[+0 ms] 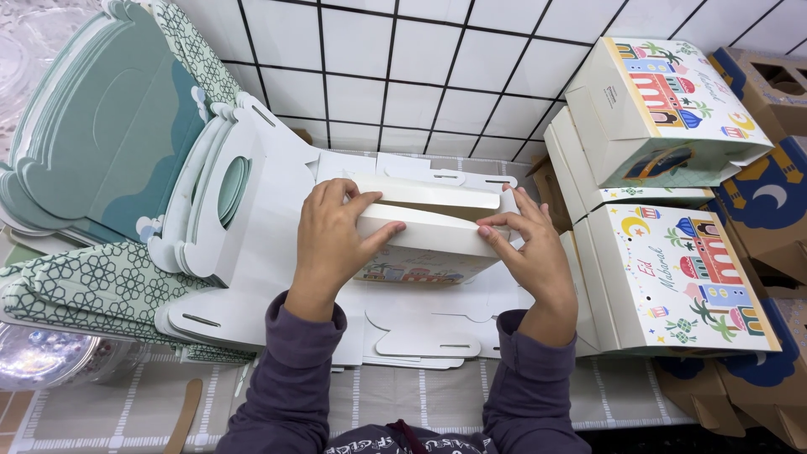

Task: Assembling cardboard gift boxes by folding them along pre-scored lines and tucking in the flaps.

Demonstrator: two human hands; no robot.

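A half-folded white cardboard box (429, 245) with colourful building pictures on its side sits in front of me on a pile of flat white die-cut sheets (420, 336). My left hand (329, 240) grips the box's left end, thumb pressed on the top flap. My right hand (531, 248) holds the right end, fingers pushing the flap edge inward. Both sleeves are purple.
A stack of flat green and white patterned sheets (109, 168) lies at the left. Finished white boxes with printed pictures (664, 118) (681, 282) are stacked at the right, brown and blue cartons (769, 210) behind them. A white tiled wall (403, 76) stands at the back. A shiny plate (46, 357) rests at lower left.
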